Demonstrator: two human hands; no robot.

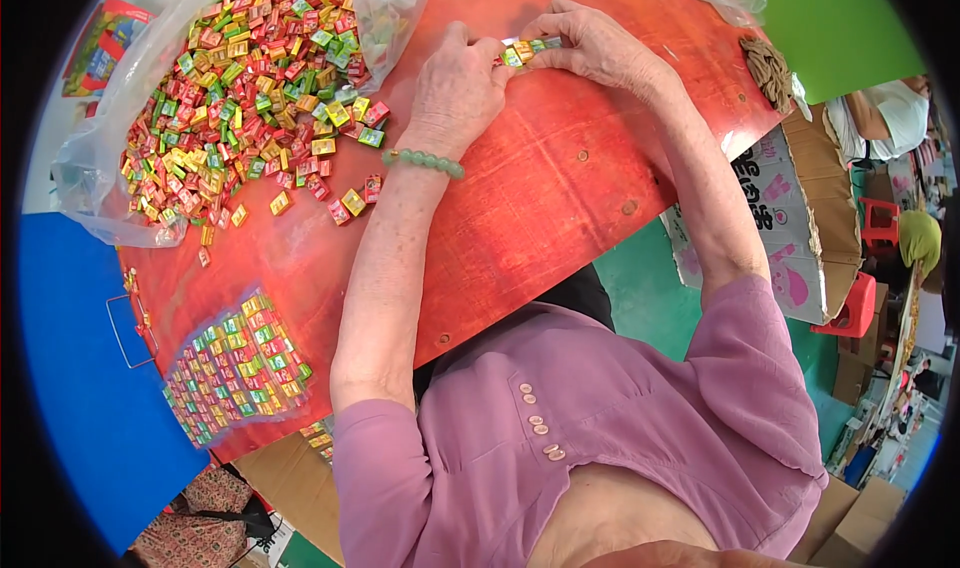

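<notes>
Between my two hands is a short row of small gum packs [520, 52], yellow, green and whitish, held just above the red tabletop [530, 168]. My left hand [455, 88] pinches the left end, fingers curled and partly hidden; a green bead bracelet is on that wrist. My right hand [600, 50] closes thumb and fingers on the right end. To the left of my left hand spreads a big heap of loose gum packs [250, 88] in red, yellow and green, with several strays beside my forearm. The heap lies in an opened clear plastic bag [95, 193].
A flat sheet of gum packs in neat rows [240, 368] lies at the table's left edge. A crumpled brown cloth [766, 73] rests at the far right corner. Cardboard boxes [790, 208] and red stools [852, 306] stand on the right; another person's arm [868, 118] shows beyond.
</notes>
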